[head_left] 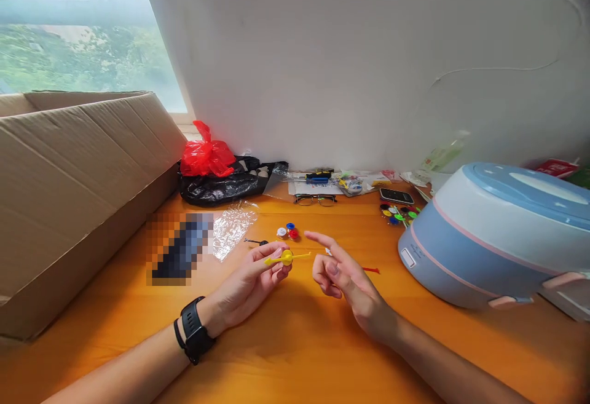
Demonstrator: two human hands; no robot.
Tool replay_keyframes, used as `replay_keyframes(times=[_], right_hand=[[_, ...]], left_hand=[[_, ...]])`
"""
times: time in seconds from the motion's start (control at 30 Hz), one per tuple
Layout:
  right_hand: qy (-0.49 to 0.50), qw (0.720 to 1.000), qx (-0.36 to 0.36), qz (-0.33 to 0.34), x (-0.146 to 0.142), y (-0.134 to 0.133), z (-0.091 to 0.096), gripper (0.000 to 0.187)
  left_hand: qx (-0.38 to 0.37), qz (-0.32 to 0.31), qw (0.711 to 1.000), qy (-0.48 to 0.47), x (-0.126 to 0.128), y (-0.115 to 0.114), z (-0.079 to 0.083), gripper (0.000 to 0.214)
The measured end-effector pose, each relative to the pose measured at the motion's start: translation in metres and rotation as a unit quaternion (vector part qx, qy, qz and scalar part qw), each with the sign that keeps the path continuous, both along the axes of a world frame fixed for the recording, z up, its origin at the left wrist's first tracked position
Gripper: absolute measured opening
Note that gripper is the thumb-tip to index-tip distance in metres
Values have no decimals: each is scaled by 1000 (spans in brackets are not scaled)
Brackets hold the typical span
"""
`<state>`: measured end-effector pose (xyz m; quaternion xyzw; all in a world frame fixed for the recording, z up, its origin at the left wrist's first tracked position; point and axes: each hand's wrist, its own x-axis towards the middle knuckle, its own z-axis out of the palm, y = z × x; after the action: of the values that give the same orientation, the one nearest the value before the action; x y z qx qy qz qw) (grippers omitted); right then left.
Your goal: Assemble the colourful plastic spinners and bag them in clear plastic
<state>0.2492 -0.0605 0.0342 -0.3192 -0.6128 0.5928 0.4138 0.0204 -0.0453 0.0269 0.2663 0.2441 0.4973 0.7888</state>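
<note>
My left hand (pixel 258 284) is closed on a small yellow plastic spinner (pixel 286 258), a round hub with a thin arrow across it. The arrow's broad end points left and its thin end right. A little to the right, my right hand (pixel 345 275) hovers with its index finger stretched out and the other fingers curled, holding nothing I can see. Beyond the left hand lie a white disc piece (pixel 281 232), a blue one (pixel 290 226) and a red one (pixel 294 234). A black arrow piece (pixel 254 241) sits partly behind my left fingers. A red arrow tip (pixel 371 270) shows behind my right hand.
A cardboard box (pixel 87 164) stands at left. Clear plastic wrap (pixel 234 225), a red bag (pixel 207 155), glasses (pixel 316 200) and a phone (pixel 396 196) lie farther back. Several coloured pieces (pixel 399 213) sit beside a blue-and-white appliance (pixel 488 238) at right.
</note>
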Motion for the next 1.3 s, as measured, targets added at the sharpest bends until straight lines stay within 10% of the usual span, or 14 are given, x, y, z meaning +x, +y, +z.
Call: replay_keyframes(times=[0.13, 0.6, 1.3], right_hand=[[17, 991, -59, 121, 1, 1, 1, 87], [51, 992, -43, -111, 3, 14, -1, 87], [41, 999, 11, -23, 3, 8, -11, 60]], left_hand=[[5, -4, 1000, 8, 0, -1, 2, 16], [-5, -31, 999, -36, -1, -1, 2, 18], [-10, -63, 998, -16, -5, -1, -9, 19]])
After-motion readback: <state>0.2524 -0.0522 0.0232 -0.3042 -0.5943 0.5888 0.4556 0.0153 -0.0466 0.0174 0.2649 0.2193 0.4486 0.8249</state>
